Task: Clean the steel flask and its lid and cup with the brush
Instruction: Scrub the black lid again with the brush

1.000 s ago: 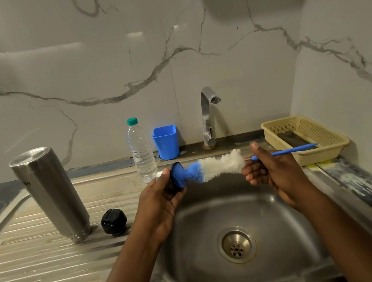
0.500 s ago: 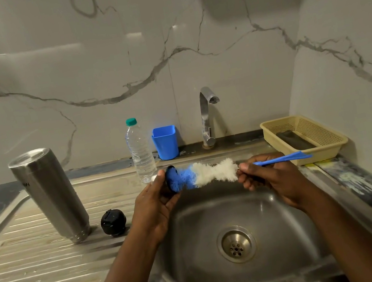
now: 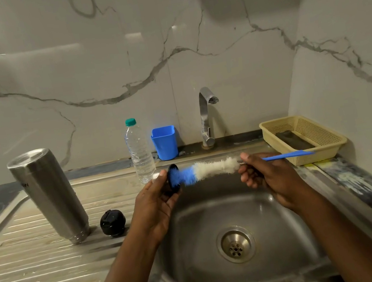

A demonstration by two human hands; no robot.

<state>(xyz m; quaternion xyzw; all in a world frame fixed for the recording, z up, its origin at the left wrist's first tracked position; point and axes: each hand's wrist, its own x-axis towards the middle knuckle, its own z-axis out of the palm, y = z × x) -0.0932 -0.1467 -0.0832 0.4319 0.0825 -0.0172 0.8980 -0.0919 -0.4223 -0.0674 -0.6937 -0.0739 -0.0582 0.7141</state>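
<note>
While the left hand (image 3: 154, 202) curls round the cup (image 3: 170, 172) above the sink (image 3: 199, 250), right hand (image 3: 270, 175) fingers grip the brush (image 3: 212, 169): axis level, bristles leftward into cup.

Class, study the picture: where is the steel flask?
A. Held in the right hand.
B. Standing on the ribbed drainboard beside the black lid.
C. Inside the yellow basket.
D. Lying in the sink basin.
B: the steel flask stands on the drainboard left of the basin, the black lid beside it; the right hand holds the brush, the left hand the cup.
</note>
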